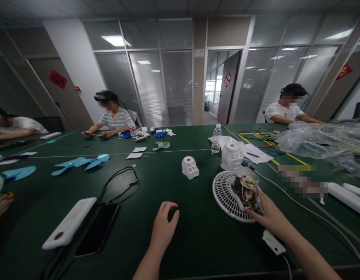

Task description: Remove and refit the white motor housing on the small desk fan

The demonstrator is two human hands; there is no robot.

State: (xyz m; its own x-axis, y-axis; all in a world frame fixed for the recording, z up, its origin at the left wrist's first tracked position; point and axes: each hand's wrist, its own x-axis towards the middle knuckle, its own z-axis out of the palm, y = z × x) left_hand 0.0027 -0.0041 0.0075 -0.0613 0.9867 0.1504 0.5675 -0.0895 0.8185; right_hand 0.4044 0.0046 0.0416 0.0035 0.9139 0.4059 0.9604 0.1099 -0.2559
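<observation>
Right hand (264, 210) grasps one wired motor unit (245, 190), thumb and fingers around its near right side; unit sits on one round white grille (223, 194). Left hand (165, 223) is released, loosely curled, near centre over one green table (194, 217). Two white vented housings (190, 167) stand farther off, the right one beside one clear bottle (216, 139). Near left: one dark phone (97, 229).

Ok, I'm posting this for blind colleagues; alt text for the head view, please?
A person's right hand touches a bundle of wired parts on a round white grille; the left hand is open. Beyond them on the green table stand two white vented housings and a bottle; people sit across.
</observation>
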